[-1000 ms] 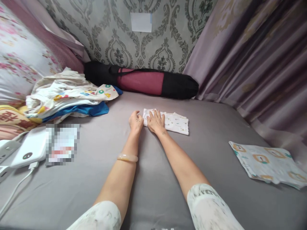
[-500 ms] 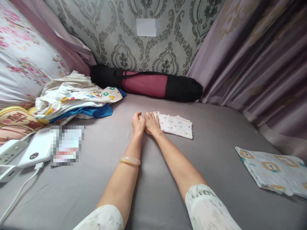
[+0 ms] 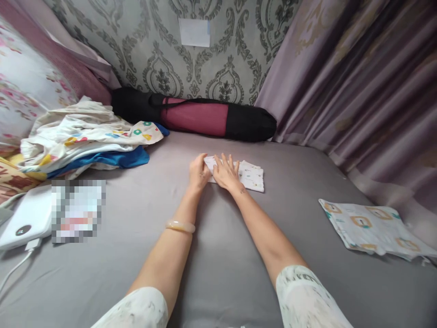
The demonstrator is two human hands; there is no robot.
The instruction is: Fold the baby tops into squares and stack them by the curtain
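A small folded white garment with a fine scattered print lies flat on the grey bed sheet. At its left edge is my left hand, fingers curled closed around that edge; the fingertips are partly hidden. My right hand rests palm down on the garment's left half, its fingers spread and nothing gripped. A pale bangle circles my left forearm.
A patterned folded cloth lies at the right. To the left are a heap of clothes, a white power bank with a cable, and a blurred packet. A black and maroon long bag lines the wall.
My right hand has slid rightward over the garment, its fingers spreading wider. My left hand has come to the garment's left edge. The whole view has shifted slightly.
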